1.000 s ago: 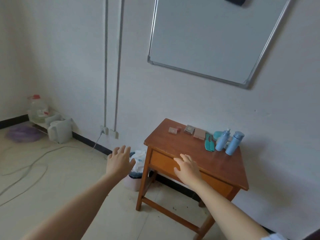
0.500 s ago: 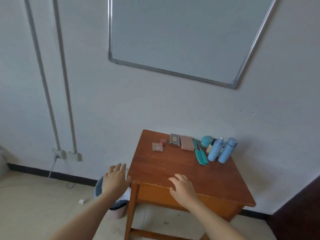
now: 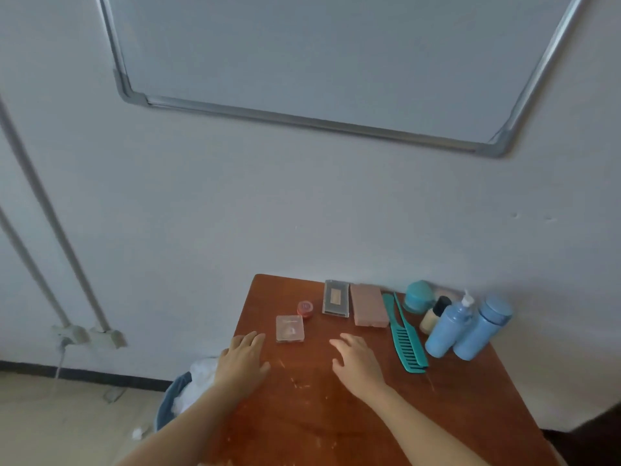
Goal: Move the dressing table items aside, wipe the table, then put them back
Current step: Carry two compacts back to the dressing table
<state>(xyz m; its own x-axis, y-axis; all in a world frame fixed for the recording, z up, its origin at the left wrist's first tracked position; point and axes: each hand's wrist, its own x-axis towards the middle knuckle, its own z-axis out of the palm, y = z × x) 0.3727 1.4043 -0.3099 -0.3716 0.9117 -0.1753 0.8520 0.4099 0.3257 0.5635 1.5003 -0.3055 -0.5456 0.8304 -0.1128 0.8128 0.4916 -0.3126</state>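
The person has stepped up to the wooden table (image 3: 302, 425), which a second ago was a small shape low in the view and now fills the lower right. The left hand (image 3: 243, 359), earlier held out over the floor to the left of the table, now reaches over its left edge with fingers straight, just short of the small clear plastic case (image 3: 290, 328). The right hand (image 3: 358, 359), earlier at the front edge, has come further in over the bare top, fingers loosely spread, between that case and the green comb (image 3: 405, 334).
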